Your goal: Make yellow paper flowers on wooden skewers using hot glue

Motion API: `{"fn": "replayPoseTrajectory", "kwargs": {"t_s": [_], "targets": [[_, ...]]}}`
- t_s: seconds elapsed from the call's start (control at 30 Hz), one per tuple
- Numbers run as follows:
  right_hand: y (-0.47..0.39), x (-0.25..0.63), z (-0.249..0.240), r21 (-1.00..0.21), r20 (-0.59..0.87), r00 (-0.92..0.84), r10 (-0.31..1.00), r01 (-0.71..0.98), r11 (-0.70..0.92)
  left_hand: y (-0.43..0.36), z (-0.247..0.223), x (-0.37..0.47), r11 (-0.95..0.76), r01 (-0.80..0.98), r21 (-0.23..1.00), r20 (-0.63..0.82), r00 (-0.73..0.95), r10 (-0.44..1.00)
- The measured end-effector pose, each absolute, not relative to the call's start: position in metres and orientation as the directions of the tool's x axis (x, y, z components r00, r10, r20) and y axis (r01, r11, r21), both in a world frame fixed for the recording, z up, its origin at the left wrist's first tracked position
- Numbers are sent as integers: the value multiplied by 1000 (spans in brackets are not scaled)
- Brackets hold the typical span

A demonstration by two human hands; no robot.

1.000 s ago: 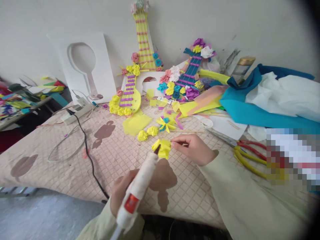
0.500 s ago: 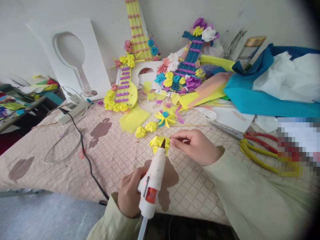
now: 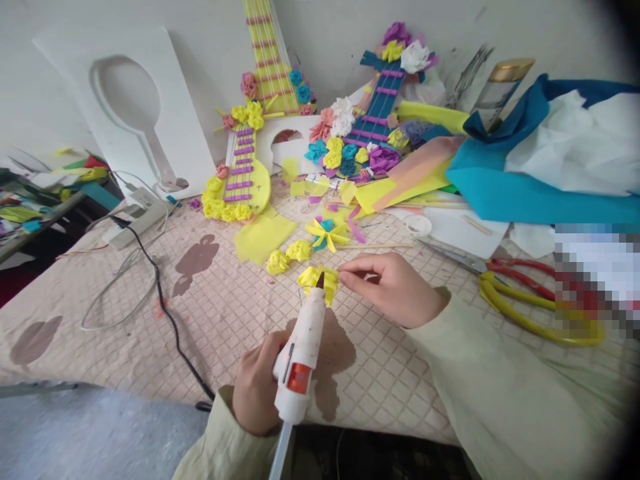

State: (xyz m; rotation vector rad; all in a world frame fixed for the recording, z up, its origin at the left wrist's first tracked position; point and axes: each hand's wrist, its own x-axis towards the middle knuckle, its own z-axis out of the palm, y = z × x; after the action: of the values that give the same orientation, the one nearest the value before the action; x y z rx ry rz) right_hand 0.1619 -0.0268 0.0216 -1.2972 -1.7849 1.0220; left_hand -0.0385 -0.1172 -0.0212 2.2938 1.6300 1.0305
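Observation:
My left hand (image 3: 257,387) is closed round the handle of a white glue gun (image 3: 307,333), with a clear glue stick (image 3: 281,450) sticking out of its back end. The gun's dark nozzle points away from me, over a yellow crepe paper flower (image 3: 325,283); whether it touches the paper I cannot tell. My right hand (image 3: 393,287) pinches the right edge of that flower between thumb and fingertips. Just beyond lie two yellow paper flowers (image 3: 299,251) and a yellow-and-teal paper star (image 3: 327,235).
Scissors (image 3: 500,277) with red and yellow handles lie at the right. Behind stand a small yellow paper guitar (image 3: 255,187), a blue one (image 3: 377,107) and a white cut-out board (image 3: 180,113). A black cord (image 3: 175,327) runs from a power strip (image 3: 137,217) at the left.
The view has shifted slightly, so most things sit a little further left and higher. The glue gun's nozzle remains over the yellow flower, and both hands keep their hold.

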Motion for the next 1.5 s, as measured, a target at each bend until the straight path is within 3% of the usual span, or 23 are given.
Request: {"fn": "replayPoseTrajectory", "kwargs": {"t_s": [0.6,1.2,1.5], "targets": [[-26,162,21,-888,81,-264,961,419,190,-119,-18,-33,-359,812,460,450,135,883],[-26,163,18,-887,101,-270,957,411,210,-117,-21,-37,-408,822,398,412,237,880],[-26,163,19,-888,90,-273,958,414,202,-117,-21,-38,-395,813,427,368,242,898]]}}
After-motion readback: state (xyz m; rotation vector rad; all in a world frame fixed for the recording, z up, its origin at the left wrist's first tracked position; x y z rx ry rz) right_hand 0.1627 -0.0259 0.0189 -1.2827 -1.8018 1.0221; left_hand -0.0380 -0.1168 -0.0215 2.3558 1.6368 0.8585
